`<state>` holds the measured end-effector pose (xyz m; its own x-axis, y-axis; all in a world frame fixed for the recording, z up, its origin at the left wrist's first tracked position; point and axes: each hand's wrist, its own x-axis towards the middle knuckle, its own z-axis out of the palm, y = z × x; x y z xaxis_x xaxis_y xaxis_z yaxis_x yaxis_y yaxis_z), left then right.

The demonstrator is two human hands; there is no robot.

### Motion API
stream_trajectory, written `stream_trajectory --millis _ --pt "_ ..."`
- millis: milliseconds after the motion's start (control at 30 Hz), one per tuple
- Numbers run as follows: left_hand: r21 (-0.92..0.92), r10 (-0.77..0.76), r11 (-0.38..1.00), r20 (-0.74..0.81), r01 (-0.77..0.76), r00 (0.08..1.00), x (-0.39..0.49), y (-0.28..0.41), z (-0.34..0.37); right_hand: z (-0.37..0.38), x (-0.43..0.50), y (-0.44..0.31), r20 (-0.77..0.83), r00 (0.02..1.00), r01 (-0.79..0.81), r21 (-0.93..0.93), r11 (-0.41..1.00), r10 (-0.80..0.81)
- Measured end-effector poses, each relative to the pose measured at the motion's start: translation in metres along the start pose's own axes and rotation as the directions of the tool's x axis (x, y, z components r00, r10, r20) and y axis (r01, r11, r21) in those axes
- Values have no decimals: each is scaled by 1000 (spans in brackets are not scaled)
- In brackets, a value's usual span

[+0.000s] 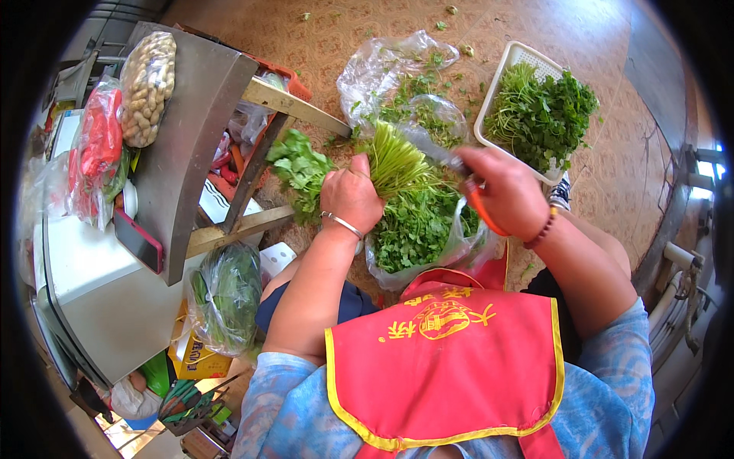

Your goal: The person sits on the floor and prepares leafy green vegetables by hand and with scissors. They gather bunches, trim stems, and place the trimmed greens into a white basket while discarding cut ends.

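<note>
My left hand (352,192) is shut around a bunch of cilantro (398,160). Its pale stem ends fan out to the right and its leaves stick out to the left. My right hand (507,189) grips a knife (438,152), blurred, with its blade pointing left at the stem ends; whether it touches them I cannot tell. An orange part, apparently of the handle, shows below that fist. Under both hands, more cilantro (416,235) fills an open clear plastic bag (395,278) in front of my red apron (447,373).
A white plastic basket (480,126) heaped with cilantro stands on the tiled floor at the right. Clear plastic (367,69) with leafy scraps lies ahead. On the left, a metal-topped table (189,132) carries bagged peanuts (148,89) and a phone (137,241); bagged green vegetables (226,298) sit below.
</note>
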<state>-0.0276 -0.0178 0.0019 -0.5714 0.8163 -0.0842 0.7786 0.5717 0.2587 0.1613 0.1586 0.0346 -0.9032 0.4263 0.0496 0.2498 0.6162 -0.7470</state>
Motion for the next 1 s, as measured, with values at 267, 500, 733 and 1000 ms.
stream_trajectory --millis 267,500,733,1000 --pt "119 145 983 -29 -141 989 -7 -7 10 7 9 9 -33 992 -125 -164 978 122" --pt "157 175 971 27 -177 984 -10 -4 12 12 14 29 254 858 -288 -480 828 446" --pt "53 57 997 64 -60 996 -11 -6 4 23 11 7 289 939 -78 -353 933 188" --pt "-681 -174 710 77 179 982 -6 -24 -19 -8 35 3 -82 971 -236 -211 949 224"
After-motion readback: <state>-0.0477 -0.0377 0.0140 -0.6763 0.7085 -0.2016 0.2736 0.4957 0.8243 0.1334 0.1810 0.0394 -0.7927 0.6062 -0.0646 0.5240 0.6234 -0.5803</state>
